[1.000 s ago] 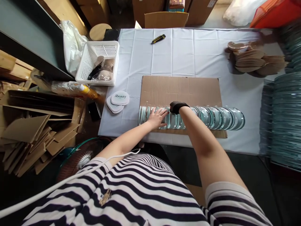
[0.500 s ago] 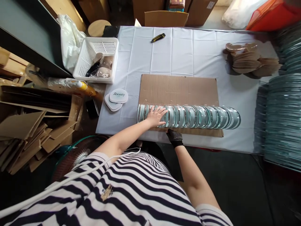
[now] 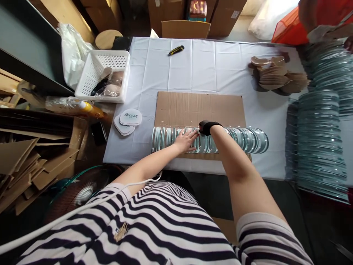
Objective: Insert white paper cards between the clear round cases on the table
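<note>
A long row of clear, glossy rounded plastic packs (image 3: 248,140) stands on edge, pressed together, along a flat cardboard sheet (image 3: 198,108) on the table. My left hand (image 3: 186,141) lies bare on top of the row, left of its middle, with fingers spread. Beside its fingertips, my right hand (image 3: 208,127), in a dark fingerless glove, reaches to the far edge of the packs with its fingers curled. The wrist and the back of the glove partly hide those fingers, and what they hold cannot be made out.
White printed cards (image 3: 130,117) and a white basket (image 3: 125,79) with bagged items lie left. A yellow-black box cutter (image 3: 176,50) is at the back. Brown pads (image 3: 273,75) and stacked clear packs (image 3: 318,136) stand right. A person's hand (image 3: 349,43) shows at the upper right edge.
My right hand has moved from the near side of the row up and over to its far edge, by my left fingertips. My left hand stays on the packs. The view has shifted slightly.
</note>
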Action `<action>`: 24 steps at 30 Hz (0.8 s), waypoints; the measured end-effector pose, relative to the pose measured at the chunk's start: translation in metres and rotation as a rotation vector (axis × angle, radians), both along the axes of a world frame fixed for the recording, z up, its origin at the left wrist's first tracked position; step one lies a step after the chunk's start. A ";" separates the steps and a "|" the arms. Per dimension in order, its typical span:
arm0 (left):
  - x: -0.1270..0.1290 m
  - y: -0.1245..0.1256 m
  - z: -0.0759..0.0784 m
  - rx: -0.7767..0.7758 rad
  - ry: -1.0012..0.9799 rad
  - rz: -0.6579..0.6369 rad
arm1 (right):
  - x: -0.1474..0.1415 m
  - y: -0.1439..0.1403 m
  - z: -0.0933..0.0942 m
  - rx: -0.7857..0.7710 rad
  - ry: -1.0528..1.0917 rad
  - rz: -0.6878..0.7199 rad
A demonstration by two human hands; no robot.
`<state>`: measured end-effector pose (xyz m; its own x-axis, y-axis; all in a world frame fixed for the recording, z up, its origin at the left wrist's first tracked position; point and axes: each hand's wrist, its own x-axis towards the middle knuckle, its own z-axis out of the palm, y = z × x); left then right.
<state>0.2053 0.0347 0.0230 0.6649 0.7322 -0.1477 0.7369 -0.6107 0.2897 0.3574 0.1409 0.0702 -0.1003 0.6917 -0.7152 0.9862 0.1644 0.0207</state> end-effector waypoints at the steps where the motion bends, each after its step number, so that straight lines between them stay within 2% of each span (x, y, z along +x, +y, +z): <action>1: -0.001 0.000 0.000 0.004 0.003 0.005 | -0.003 0.002 0.000 -0.025 0.004 0.030; 3: -0.003 -0.001 0.000 0.011 0.002 0.000 | -0.003 -0.001 0.004 -0.021 0.013 0.105; 5: -0.004 -0.002 0.001 0.018 -0.002 -0.003 | 0.005 -0.018 0.007 0.058 0.039 0.198; 8: -0.005 -0.004 0.002 0.022 0.000 0.010 | 0.028 -0.071 -0.001 0.214 0.113 0.223; 10: -0.006 -0.004 0.002 0.018 0.004 0.015 | 0.042 -0.118 -0.018 0.260 0.159 0.158; 13: -0.007 -0.005 0.004 0.006 0.006 0.015 | 0.050 -0.181 -0.058 0.222 0.209 0.069; 16: -0.007 -0.005 0.007 -0.014 0.011 0.023 | 0.047 -0.214 -0.092 0.172 0.193 -0.053; 18: -0.003 -0.005 0.011 -0.018 0.018 0.045 | 0.048 -0.221 -0.100 0.163 0.186 -0.095; 20: 0.006 -0.006 0.015 -0.009 0.019 0.061 | 0.056 -0.217 -0.093 0.201 0.207 -0.108; 22: 0.021 -0.006 0.018 0.012 0.008 0.039 | 0.070 -0.199 -0.074 0.307 0.239 -0.137; 24: 0.038 -0.005 0.019 0.027 -0.003 -0.002 | 0.084 -0.165 -0.048 0.424 0.224 -0.220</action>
<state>0.2433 0.0293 0.0417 0.6669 0.7344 -0.1258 0.7348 -0.6202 0.2748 0.4418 -0.0240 0.0220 -0.0383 0.9376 -0.3455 0.9842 -0.0244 -0.1752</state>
